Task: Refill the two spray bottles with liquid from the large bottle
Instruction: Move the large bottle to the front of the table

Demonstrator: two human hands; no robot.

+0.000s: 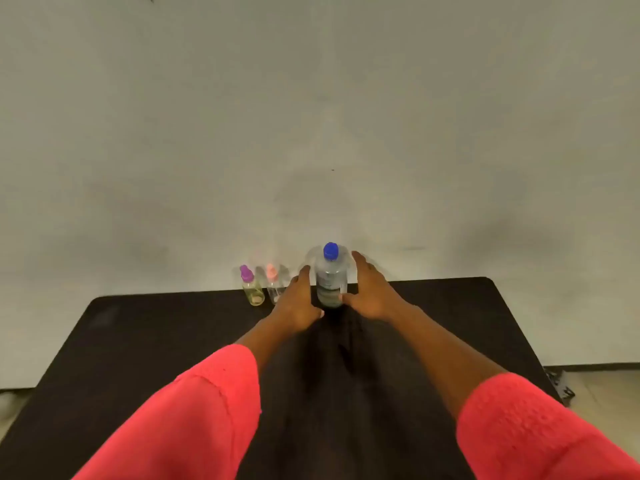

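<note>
A large clear bottle (330, 277) with a blue cap stands upright near the far edge of the black table (156, 341). My left hand (299, 303) lies just left of it and my right hand (369, 292) just right of it, fingers straight on both sides. Whether either hand touches the bottle is unclear. Left of the hands stand two small spray bottles: one with a purple top (251, 287) holding yellowish liquid, and a clear one with a pink top (274, 284).
A plain pale wall rises behind the table. The table's far edge runs right behind the bottles. A dark bracket (559, 384) sticks out at the table's right side.
</note>
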